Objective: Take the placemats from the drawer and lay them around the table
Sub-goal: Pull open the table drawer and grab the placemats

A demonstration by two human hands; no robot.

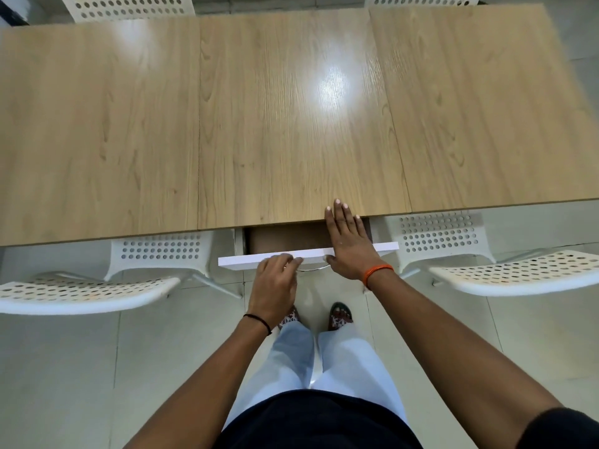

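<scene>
A white-fronted drawer [246, 261] under the near edge of the wooden table [291, 124] stands partly pulled out, showing a brown inside [285, 238]. My left hand [275, 283] curls its fingers over the drawer front beside the metal handle [311, 269]. Above the open drawer my right hand [348, 241] stretches flat, fingers straight, with its fingertips over the table's edge. No placemats can be seen; most of the drawer's inside is hidden under the tabletop.
White perforated chairs stand left [87, 290] and right [518, 270] of me, tucked near the table. Two more chair backs [129, 6] show at the far side. My legs and feet [337, 315] stand on the tiled floor right below the drawer.
</scene>
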